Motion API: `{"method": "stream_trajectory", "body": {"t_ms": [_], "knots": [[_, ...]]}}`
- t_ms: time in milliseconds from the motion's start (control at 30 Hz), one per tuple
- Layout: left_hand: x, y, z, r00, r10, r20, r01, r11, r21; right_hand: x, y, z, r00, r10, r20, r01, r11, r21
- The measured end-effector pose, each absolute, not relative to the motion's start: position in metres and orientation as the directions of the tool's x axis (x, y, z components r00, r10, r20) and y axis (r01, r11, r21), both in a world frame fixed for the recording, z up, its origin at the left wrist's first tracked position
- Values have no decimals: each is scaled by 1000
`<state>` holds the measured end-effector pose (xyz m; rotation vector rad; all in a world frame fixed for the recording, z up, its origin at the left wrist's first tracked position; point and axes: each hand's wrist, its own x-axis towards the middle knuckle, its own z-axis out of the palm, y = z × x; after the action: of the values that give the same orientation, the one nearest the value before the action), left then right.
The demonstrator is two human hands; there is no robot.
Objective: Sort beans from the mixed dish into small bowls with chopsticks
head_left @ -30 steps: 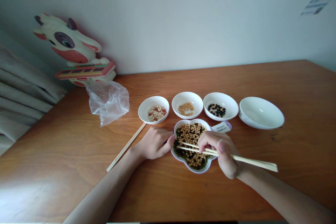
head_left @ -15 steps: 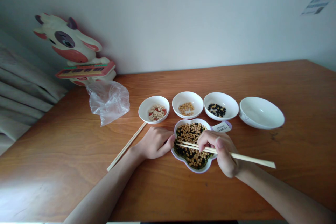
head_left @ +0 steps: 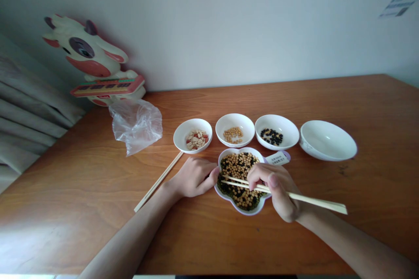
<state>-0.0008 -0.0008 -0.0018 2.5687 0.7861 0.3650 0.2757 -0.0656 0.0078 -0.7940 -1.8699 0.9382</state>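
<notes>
A flower-shaped white dish (head_left: 225,194) heaped with mixed yellow, green and black beans sits in front of me. My right hand (head_left: 276,189) is closed round a pair of wooden chopsticks (head_left: 314,201), their tips lying over the left part of the beans. My left hand (head_left: 193,177) rests curled against the dish's left rim, thumb touching it. Behind stand three small white bowls: one with pale seeds and red bits (head_left: 193,134), one with yellow beans (head_left: 235,129), one with black beans (head_left: 276,131).
A larger white bowl (head_left: 328,141) with nothing in it stands at the right. A second pair of chopsticks (head_left: 159,181) lies left of my left hand. A crumpled clear plastic bag (head_left: 136,124) and a cow-shaped toy (head_left: 94,63) sit at the back left by the wall.
The chopstick tips have shifted very slightly over the beans; both hands stay where they were.
</notes>
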Motion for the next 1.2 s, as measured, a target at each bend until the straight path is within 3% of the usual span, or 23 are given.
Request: {"method": "stream_trajectory", "body": {"t_ms": [367, 600, 700, 800, 933, 1100, 1200], "knots": [[0, -1, -1, 806, 582, 111, 474, -746, 467, 276, -68, 4, -356, 826, 436, 105, 499, -860], [0, -1, -1, 807, 579, 118, 468, -748, 470, 285, -64, 15, -262, 798, 543, 47, 573, -818], [1, -1, -1, 810, 574, 120, 463, -751, 470, 307, -56, 28, -135, 766, 629, 69, 640, -765], [1, -1, -1, 820, 557, 130, 442, -761, 475, 339, -45, 41, 104, 728, 678, 133, 665, -735], [1, 1, -1, 820, 556, 136, 434, -759, 485, 374, -31, 49, 342, 594, 729, 296, 668, -683], [1, 0, -2, 820, 555, 143, 431, -762, 484, 385, -26, 45, 297, 760, 578, 395, 453, -799], [0, 0, -3, 820, 554, 146, 427, -762, 487, 381, -26, 41, 245, 818, 521, 468, 371, -802]]}}
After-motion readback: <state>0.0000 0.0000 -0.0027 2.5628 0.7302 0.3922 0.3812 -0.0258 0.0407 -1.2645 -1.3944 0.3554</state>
